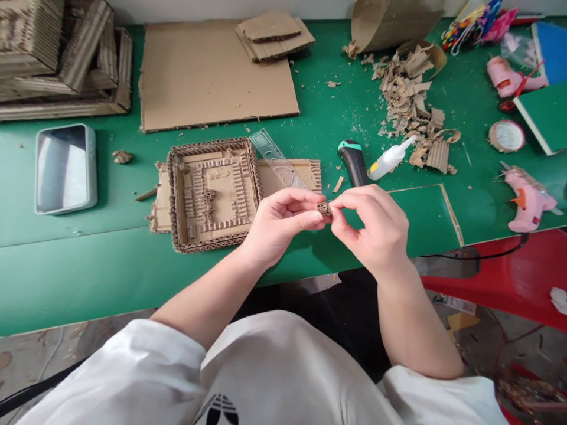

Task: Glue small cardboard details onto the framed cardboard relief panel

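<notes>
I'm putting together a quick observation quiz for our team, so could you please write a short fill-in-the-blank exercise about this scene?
1. The left hand and right hand hold a small piece of corrugated ____.
2. The squeeze bottle is mostly ____ in colour.
3. The lower pink glue gun has an ____ trigger.

Missing words: cardboard; white; orange.

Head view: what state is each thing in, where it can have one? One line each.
Left hand, pinching the cardboard roll
Right hand, touching the roll's other side
Cardboard roll, coiled, held between both hands
Cardboard tray, open-topped, corrugated strips inside
Ruler, flat, partly over a cardboard piece
Black-handled tool, lying down, lower end hidden
White bottle, lying down
Cardboard scraps, torn, heaped
Nearer glue gun, lying down, power unclear
</notes>
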Tool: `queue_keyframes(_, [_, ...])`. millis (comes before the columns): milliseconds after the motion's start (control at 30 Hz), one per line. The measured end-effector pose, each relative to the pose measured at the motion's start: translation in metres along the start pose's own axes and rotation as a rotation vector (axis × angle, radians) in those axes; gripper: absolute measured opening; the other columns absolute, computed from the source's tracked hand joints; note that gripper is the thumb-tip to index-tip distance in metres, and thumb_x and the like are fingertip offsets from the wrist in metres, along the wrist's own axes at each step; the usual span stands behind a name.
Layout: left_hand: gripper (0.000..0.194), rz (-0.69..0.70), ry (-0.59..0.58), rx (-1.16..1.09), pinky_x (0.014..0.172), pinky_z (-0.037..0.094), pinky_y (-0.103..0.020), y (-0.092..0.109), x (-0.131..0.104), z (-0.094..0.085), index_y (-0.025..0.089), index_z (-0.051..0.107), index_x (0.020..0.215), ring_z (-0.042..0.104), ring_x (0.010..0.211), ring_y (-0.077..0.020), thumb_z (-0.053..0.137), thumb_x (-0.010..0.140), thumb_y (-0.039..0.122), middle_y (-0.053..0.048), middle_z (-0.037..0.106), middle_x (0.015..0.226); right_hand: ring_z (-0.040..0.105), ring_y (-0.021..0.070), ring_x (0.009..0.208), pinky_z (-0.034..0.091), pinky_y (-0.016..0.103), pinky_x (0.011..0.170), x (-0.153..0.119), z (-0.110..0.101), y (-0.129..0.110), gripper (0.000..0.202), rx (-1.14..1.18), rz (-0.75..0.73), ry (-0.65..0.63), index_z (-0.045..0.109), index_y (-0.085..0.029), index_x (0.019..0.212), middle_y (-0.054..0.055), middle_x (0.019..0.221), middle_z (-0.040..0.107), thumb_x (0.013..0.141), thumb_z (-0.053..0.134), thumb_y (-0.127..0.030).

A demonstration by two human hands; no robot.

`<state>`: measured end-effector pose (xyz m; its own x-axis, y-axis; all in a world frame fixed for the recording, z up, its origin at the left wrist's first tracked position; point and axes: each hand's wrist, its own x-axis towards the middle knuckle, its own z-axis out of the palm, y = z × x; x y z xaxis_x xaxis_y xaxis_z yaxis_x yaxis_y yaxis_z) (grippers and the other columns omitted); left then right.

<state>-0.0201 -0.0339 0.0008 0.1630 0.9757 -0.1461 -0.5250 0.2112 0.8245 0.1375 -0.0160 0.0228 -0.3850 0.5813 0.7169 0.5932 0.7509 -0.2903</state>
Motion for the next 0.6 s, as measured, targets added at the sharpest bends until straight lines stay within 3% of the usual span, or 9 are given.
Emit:
queue_keyframes(233, [0.022,-0.015,0.013,-0.031,0.06,0.057,-0.014,-0.0005,0.0014,0.0002,0.018,0.069,0.08,0.069,0.063,-0.0096,0.082,0.062,0.019,0.003,0.071,0.065,0.063,0.0149,0.073,0.053,0.028,0.069,-0.002,-0.0012,-0.0001,0.01,0.036,0.027,-0.034,0.061,-0.017,0.084,0.004,0.079,0.069,0.08,0.06,-0.009])
queue_keyframes(400, [0.022,-0.028,-0.001,-0.099,0.059,0.056,-0.012,0.0003,0.003,0.0002,0.019,0.068,0.078,0.07,0.064,-0.0097,0.083,0.062,0.019,0.003,0.072,0.068,0.064,0.0137,0.081,0.054,0.027,0.078,-0.002,-0.0045,-0.0004,0.016,0.189,0.103,-0.086,0.065,-0.016,0.093,0.006,0.088,0.07,0.082,0.058,-0.006])
queue_keyframes(600, [0.019,-0.003,-0.006,-0.127,0.06,0.056,-0.01,-0.0002,0.0035,-0.002,0.02,0.069,0.078,0.071,0.066,-0.0085,0.082,0.064,0.018,0.003,0.073,0.07,0.064,0.0147,0.083,0.055,0.031,0.078,-0.0039,-0.0058,0.0002,0.026,0.216,0.087,-0.107,0.067,-0.019,0.101,0.005,0.09,0.068,0.082,0.055,-0.006])
